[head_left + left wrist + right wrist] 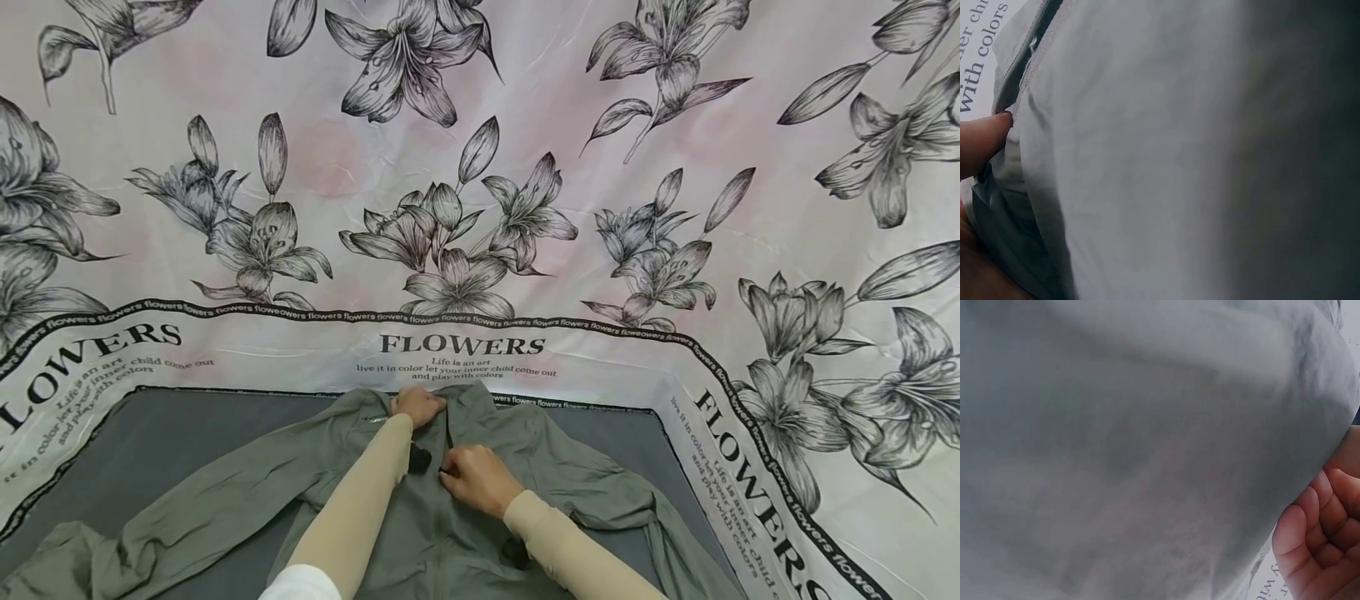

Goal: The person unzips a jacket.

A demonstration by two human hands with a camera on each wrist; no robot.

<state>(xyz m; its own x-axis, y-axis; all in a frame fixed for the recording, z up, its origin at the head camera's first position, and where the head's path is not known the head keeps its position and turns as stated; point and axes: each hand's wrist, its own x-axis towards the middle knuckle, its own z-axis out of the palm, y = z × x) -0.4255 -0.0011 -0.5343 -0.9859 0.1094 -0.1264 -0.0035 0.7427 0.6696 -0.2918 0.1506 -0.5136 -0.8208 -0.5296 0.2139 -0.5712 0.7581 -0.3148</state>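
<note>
A grey-green zip jacket (480, 550) lies front up, its sleeves spread to both sides. Near the collar my left hand (417, 407) grips the front edge beside the zipper. In the left wrist view the thumb (984, 142) presses on the cloth by the zipper tape (1034, 59). Lower on the front, my right hand (480, 479) has curled fingers and pinches the zipper pull (444, 472) at the centre line. Above it the zipper is parted; below, the two fronts meet. Curled fingers (1289, 530) show at the jacket's edge in the right wrist view, where the pull is hidden.
Under the jacket is a dark grey surface (225, 417). A white and pink cloth (315, 250) printed with lilies and the word FLOWERS borders it and spreads behind. The jacket's left-hand sleeve (210, 500) reaches toward the near left corner.
</note>
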